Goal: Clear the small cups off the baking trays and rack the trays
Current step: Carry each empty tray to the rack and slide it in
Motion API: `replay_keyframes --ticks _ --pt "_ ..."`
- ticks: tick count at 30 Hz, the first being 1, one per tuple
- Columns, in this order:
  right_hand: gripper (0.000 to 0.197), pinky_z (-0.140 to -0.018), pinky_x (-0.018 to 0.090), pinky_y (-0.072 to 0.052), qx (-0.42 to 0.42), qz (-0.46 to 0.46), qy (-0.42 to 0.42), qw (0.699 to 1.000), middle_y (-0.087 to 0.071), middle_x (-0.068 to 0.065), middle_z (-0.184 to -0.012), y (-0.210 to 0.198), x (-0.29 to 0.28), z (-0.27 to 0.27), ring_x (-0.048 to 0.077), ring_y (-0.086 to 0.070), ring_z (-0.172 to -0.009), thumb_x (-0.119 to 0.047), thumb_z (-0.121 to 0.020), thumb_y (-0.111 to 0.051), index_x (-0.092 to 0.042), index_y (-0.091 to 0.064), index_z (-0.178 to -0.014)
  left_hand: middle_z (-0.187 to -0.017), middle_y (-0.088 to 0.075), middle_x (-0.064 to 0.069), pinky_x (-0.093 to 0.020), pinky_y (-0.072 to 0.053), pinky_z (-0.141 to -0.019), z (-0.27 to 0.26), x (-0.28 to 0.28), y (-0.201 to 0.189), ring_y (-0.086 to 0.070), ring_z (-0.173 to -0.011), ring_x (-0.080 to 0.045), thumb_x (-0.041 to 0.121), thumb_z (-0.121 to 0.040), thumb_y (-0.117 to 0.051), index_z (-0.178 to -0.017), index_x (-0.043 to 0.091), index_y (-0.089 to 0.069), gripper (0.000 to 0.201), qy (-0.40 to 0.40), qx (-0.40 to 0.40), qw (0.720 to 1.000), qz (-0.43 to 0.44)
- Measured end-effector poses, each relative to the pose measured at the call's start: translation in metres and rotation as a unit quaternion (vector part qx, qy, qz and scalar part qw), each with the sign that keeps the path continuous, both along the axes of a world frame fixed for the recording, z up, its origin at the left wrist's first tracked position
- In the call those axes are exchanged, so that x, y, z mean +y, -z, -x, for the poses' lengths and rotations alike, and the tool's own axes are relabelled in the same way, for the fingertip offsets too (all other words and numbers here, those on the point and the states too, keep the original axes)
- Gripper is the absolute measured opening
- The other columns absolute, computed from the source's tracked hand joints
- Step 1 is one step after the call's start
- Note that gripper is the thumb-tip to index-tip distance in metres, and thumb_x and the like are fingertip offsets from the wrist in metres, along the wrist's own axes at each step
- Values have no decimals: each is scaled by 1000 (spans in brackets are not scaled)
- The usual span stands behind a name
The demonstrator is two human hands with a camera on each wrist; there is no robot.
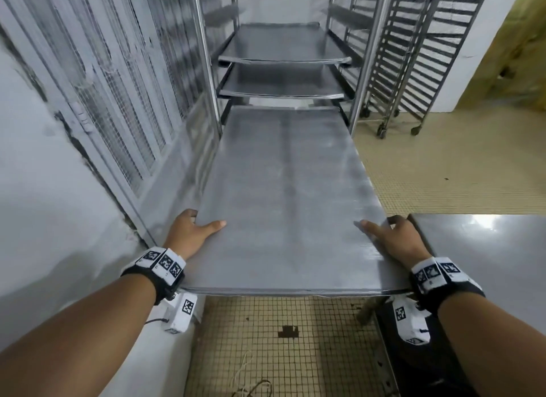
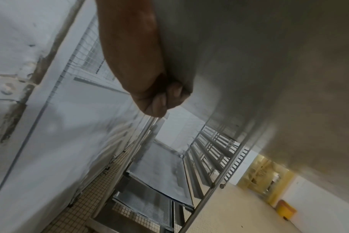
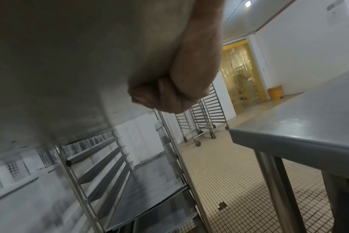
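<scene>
Steel rack stands at 12 o'clock, two trays shelved. Both hands, left hand and right hand, grip a bare tray by its near corners.

A bare grey metal baking tray lies level, its far end at the rack, below two racked trays.

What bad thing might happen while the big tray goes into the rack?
The tray is long and each hand grips only its near corners, left hand and right hand, so the far end might dip and miss the rack rails. It could also bump the trays already racked, or the table beside the right hand.
</scene>
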State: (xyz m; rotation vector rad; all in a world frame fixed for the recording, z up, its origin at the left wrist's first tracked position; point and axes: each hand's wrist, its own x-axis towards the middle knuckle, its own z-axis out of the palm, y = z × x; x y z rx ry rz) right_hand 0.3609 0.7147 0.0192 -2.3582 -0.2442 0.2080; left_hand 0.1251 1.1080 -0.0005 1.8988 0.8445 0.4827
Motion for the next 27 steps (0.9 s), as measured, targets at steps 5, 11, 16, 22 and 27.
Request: replay_keyframes --ticks 5,11,16,22,27 --pt "80 -86 37 -46 10 5 14 1000 -65 12 -109 8 23 -25 29 -60 -98 -64 -74 -74 -3 -54 -122 -95 -77 2 -45 -62 -82 -32 19 9 -75 -85 -17 61 -51 -91 -94 21 -66 64 -9 3 1000 8" --pt "86 -93 42 -50 15 -11 14 1000 -69 11 -107 16 57 -87 31 -65 -102 -74 -71 -66 -5 -56 -120 -105 -72 -1 -41 -57 -92 -90 48 11 -71 -96 -21 41 -73 -88 -106 13 -67 48 -15 13 1000 -24" --pt "66 -90 37 -46 11 -2 2 1000 -64 10 -111 12 89 -147 29 -60 -101 -60 -84 -66 -4 -56 -117 -114 -73 -5 -47 -57 -92 -146 99 35 -70 -102 -23 83 -57 -76 -118 13 -64 94 -37 58 996 -51" --pt "65 -90 39 -46 15 -2 -19 1000 -64 9 -109 8 124 -208 32 -62 -105 -61 -84 -64 -6 -56 -119 -107 -75 -1 -42 -59 -89 -202 131 27 -72 -96 -17 78 -58 -77 -115 14 -67 86 -35 59 996 -51" --pt "55 -87 37 -47 32 -5 -23 999 -65 9 -104 0 147 -246 27 -61 -94 -57 -85 -65 -9 -56 -111 -109 -74 0 -42 -58 -90 -238 157 18 -72 -97 -19 83 -58 -73 -115 17 -67 88 -17 79 995 -60"
